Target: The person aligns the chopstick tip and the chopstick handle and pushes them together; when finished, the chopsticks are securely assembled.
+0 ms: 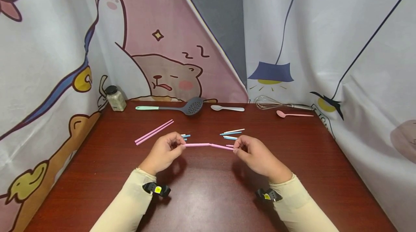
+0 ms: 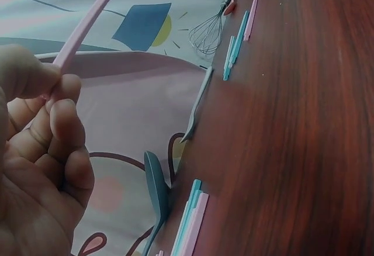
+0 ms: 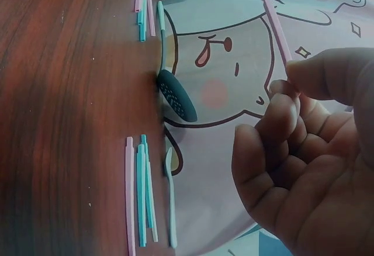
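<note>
At the far left, a clear jar with a black lid and pale contents (image 1: pixel 116 101) stands by the patterned cloth. Nearer the middle, two long, thin pink sticks (image 1: pixel 154 130) lie side by side on the dark red-brown wooden table (image 1: pixel 201 196). Behind them is a dark grey slotted turner with a mint-green handle (image 1: pixel 193 107).

The left hand (image 1: pixel 164 152) pinches a slim pink stick (image 1: pixel 197 145) between thumb and fingers, with short blue and white sticks (image 1: pixel 186 136) lying beyond it. That stick meets a second slim pink stick (image 1: pixel 222 147) above the table, midway between the hands, at a slight bend. The joining seems under way; whether the ends are locked cannot be told.

Further right, behind them, is a white spoon (image 1: pixel 231 109). Another set of blue and white sticks (image 1: pixel 232 132) lies unjoined, with a loose pink stick (image 3: pixel 130 197) beside it, so more appears left to do. The right hand (image 1: pixel 260 154) pinches the second stick. A wire whisk (image 1: pixel 269 103) and a pink spoon (image 1: pixel 294 115) lie beyond.
</note>
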A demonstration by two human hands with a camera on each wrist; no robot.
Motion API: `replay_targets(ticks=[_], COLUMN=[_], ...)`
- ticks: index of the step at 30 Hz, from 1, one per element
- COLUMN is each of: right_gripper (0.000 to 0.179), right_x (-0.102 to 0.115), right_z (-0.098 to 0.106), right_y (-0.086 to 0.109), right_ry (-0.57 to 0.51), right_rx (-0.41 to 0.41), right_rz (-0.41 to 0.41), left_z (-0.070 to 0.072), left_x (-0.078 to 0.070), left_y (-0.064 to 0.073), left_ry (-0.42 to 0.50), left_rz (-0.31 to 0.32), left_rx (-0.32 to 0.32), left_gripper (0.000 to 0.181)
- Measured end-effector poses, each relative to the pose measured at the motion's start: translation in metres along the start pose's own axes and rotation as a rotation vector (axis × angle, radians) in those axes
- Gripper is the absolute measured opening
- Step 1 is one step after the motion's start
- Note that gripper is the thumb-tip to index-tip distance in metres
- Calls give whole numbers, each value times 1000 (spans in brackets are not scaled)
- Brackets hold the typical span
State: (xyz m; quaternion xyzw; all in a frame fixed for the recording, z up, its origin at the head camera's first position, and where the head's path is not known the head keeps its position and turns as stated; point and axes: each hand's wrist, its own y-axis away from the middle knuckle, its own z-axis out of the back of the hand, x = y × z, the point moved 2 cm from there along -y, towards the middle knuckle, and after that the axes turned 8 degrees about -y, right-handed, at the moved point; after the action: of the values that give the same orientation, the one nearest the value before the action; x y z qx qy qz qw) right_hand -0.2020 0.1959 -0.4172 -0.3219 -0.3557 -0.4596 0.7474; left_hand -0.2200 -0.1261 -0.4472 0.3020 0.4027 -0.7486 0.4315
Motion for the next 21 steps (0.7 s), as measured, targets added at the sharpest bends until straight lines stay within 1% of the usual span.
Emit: replay_targets(ticks=[5,10,14,18,21], right_gripper=[12,5,5,8,8], right_x=[-1,-1,0,2,2], right_z=[1,0,-1,-1,-1], right_y=[0,-1,-1,-2,-2], right_ry=[-13,-58,-104,-165,-204], right_rx=[-26,-54,-108,-171,-184], right_rz=[7,19,29,43,58], left_z=[0,-2,-4,-5,-5], left_x=[-2,-4,-6,-8,-9], left_y=[0,1,1,1,1], left_ry=[9,53,93,110,129], left_rz=[-5,-2,-8,-4,-1], left_rx=[-5,-36,-50,-65,-76], left_gripper=[10,8,6,6,7])
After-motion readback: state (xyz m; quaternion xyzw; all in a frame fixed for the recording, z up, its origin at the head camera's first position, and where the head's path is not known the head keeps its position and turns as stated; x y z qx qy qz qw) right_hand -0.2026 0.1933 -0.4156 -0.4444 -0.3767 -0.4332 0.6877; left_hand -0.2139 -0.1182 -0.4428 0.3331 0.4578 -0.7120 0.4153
